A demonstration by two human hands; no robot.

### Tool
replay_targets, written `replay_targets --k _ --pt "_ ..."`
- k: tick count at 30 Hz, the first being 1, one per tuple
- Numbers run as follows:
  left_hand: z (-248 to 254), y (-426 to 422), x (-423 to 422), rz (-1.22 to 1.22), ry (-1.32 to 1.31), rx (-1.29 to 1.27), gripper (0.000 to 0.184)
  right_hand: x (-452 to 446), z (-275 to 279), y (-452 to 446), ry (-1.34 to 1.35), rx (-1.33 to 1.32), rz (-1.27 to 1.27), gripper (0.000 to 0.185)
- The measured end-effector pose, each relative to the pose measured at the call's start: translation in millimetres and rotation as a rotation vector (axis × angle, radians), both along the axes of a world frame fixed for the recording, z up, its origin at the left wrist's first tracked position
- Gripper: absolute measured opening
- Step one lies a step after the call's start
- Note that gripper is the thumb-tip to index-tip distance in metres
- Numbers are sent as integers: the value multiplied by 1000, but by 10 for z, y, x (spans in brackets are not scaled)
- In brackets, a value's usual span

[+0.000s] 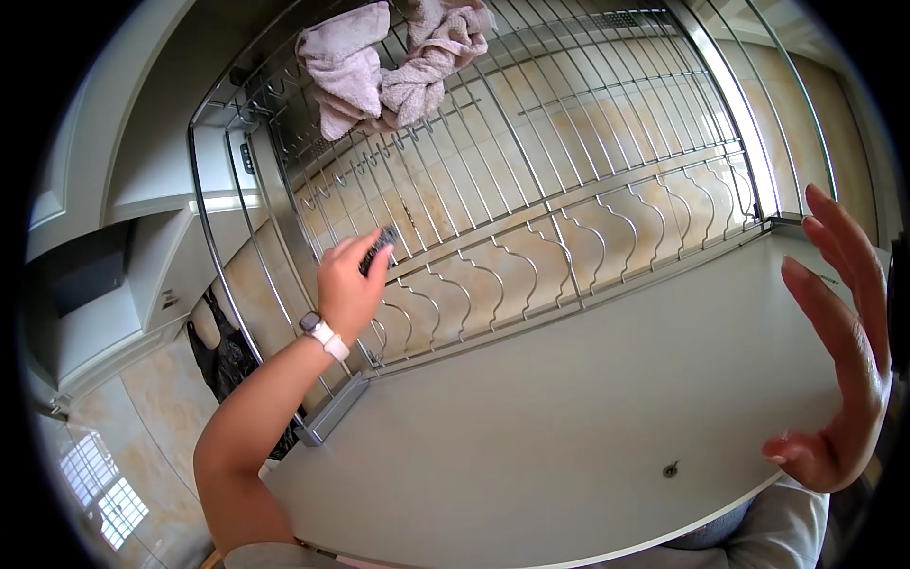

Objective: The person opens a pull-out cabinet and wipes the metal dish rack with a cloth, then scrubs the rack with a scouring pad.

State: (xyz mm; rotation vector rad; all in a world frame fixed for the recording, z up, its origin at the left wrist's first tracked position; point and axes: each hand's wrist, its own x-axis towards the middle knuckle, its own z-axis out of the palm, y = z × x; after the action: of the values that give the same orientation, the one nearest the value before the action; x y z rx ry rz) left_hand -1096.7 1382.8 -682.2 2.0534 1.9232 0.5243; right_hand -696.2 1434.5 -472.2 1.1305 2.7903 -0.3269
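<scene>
My left hand (349, 275), with a white-strapped watch (324, 336) on its wrist, pinches a small dark grey scouring pad (378, 250) between thumb and fingers. It is over the left part of a metal wire dish rack (545, 204), just above the wavy wire dividers; whether the pad touches the wires I cannot tell. At the right edge, my right hand (848, 341) is raised with its fingers apart and holds nothing. It is nearest the right end of the pale drawer front (569, 398). A crumpled pink towel (346, 66) lies on the rack's far left part.
A keyhole lock (670, 469) sits in the drawer front close to my body. On the left stand white cabinets (156, 256) with an open compartment. A black plastic bag (223, 351) hangs beside the rack. Beige marbled floor tiles (142, 417) show below.
</scene>
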Motion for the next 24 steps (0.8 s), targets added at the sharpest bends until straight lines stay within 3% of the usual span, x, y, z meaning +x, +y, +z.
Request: replay_targets --k 4,6,8,9,12,14,17,18,20,22,24 --pt "-65 311 -29 482 -267 -148 20 20 10 12 -7 -5 0 76" --pt "-76 278 -2 497 -272 -202 21 21 12 11 -5 -9 -1 76" --pt "-97 152 3 673 -376 -478 22 23 16 15 0 -11 0 76" --pt "-36 141 81 744 -661 -451 25 20 12 13 0 -13 -2 76" --pt "21 320 117 816 -702 -439 28 12 6 16 -1 -12 4 76" --pt "-153 273 3 760 -629 -375 29 -2 8 7 -5 -15 8 76" --pt "-39 100 112 593 -173 -430 31 -14 -2 -9 -6 -7 15 76" --pt "-87 147 84 593 -172 -426 31 -17 -2 -17 -4 -5 15 76" --pt "-220 281 0 805 -494 -340 29 -27 -10 -13 -7 -15 15 76" --pt "-218 390 -40 835 -571 -387 27 -43 5 -24 -13 -12 21 76" --pt "-78 311 22 681 -203 -474 26 -48 6 -12 -20 -18 23 76"
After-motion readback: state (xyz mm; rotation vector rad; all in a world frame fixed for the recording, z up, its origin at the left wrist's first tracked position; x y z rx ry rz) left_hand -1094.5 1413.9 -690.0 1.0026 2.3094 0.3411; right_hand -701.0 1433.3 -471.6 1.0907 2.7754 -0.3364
